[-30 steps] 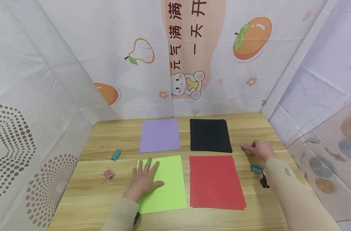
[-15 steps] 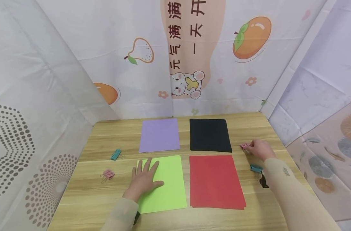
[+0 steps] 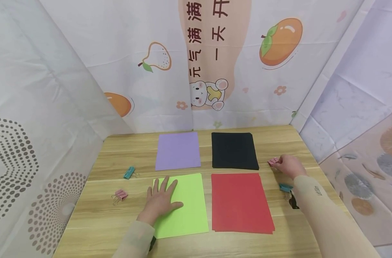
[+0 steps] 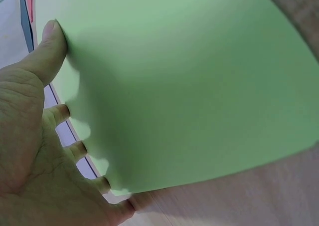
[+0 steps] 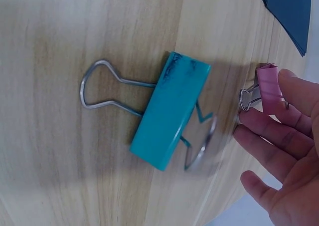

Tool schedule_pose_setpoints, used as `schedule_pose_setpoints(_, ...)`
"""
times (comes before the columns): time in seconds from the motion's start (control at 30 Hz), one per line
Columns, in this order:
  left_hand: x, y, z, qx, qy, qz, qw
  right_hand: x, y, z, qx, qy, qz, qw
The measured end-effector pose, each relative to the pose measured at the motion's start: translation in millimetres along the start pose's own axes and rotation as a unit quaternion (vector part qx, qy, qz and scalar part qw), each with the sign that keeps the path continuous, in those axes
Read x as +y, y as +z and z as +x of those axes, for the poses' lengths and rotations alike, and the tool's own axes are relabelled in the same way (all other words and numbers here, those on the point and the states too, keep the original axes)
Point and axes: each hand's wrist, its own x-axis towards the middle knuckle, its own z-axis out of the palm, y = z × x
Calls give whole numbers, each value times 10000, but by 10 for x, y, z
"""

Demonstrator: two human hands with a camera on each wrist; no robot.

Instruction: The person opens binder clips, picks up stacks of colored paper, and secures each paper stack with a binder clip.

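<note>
My left hand (image 3: 160, 202) lies flat with spread fingers on the left part of the bright green paper stack (image 3: 190, 211). In the left wrist view its fingertips (image 4: 77, 148) touch the green sheet along its edge. At the right side of the table my right hand (image 3: 290, 166) pinches a pink binder clip (image 3: 273, 162) between thumb and fingers, just right of the black paper (image 3: 235, 150). The right wrist view shows the pink clip (image 5: 269, 89) near the thumb, its wire handles partly visible. A teal binder clip (image 5: 170, 111) lies on the wood nearer the wrist.
Purple paper (image 3: 178, 150) lies behind the green stack, and red paper (image 3: 242, 203) lies right of it. Another teal binder clip (image 3: 129, 172) and another pink one (image 3: 121, 195) rest at the left. Printed cloth curtains (image 3: 231, 118) bound the table at the back and sides.
The pink clip in my right hand has tilted slightly, and that hand has shifted a little. My left hand stays in place on the green paper.
</note>
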Motion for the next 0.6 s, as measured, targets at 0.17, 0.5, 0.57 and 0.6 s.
schedule_pose_setpoints(0.17, 9, -3, -6, -18, -10, -58, 10000, -6, 3, -13, -15, -4, 55, 10000)
schedule_pose_setpoints(0.5, 9, -2, -3, -21, -24, -129, 9999, 1, 31, -17, 133, -133, 181, 9997)
schedule_pose_setpoints(0.57, 8, -4, -4, -33, -19, -152, 9999, 3, 38, -19, 170, -151, 201, 9995)
schedule_pose_setpoints(0.6, 7, -4, -5, -36, -15, -159, 9999, 5, 40, -21, 180, -161, 200, 9995)
